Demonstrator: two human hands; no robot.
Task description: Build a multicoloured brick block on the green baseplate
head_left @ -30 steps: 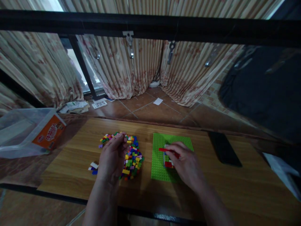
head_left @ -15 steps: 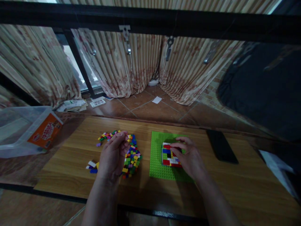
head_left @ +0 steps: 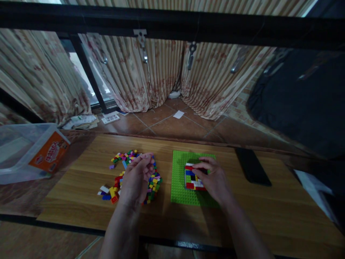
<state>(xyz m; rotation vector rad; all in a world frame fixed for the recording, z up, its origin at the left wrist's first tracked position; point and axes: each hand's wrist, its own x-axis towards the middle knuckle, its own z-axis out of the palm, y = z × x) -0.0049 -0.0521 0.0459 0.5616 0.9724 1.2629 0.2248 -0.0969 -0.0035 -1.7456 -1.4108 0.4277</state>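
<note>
Currently both hands reach in over the near edge of the table (head_left: 78,180). Right hand (head_left: 212,180) is palm down, angled leftward, thumb and forefinger pinching a red brick (head_left: 188,168) at the far-left corner of the brick build (head_left: 191,176), other fingers loosely bent above. Build sits on the green baseplate (head_left: 178,194), inside its edges; right part hidden under the hand. Left hand (head_left: 137,176) is raised over the loose bricks (head_left: 154,183), wrist bent up, fingers curled in and pressed to the thumb; cannot tell if anything is inside. Loose bricks spread around it, on the left half of the table, some toward the left edge.

Room: strip of bare wood between loose bricks and the baseplate's left edge; another from baseplate's near edge to the table's near edge; more between baseplate's right edge and the black phone (head_left: 253,167), which lies near the table's far edge, right side. Clear plastic bin (head_left: 29,147) with orange label stands past the table's far-left corner.
</note>
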